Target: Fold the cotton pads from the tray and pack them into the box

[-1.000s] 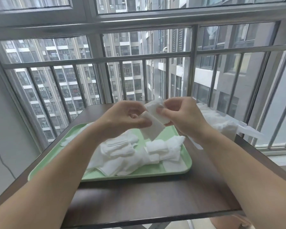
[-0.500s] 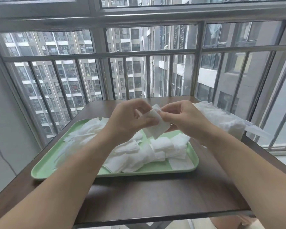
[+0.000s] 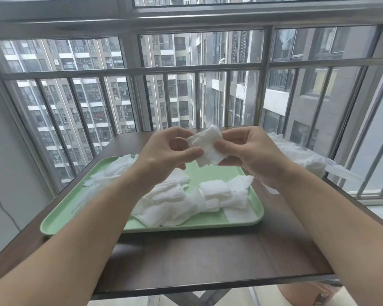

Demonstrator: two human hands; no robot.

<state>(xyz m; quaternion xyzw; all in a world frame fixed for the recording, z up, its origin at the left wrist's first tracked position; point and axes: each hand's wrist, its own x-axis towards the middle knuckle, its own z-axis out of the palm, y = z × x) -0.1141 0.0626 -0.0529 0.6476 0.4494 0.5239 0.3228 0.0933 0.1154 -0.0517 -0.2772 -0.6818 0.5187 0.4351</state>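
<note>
A white cotton pad is held in the air above the tray's far side. My left hand pinches its left edge with thumb and fingers; my right hand pinches its right side. Below lies a light green tray with a heap of loose white pads and a small folded stack. More pads lie at the tray's far left. The box, filled with white pads, stands at the table's right edge, partly hidden behind my right wrist.
The tray sits on a dark brown table. A metal window railing runs close behind the table. A clear plastic flap juts from the box past the table's right edge.
Both hands have lifted the pad a little and turned it between the fingers; it now looks more bunched and folded. The view has shifted slightly left.
</note>
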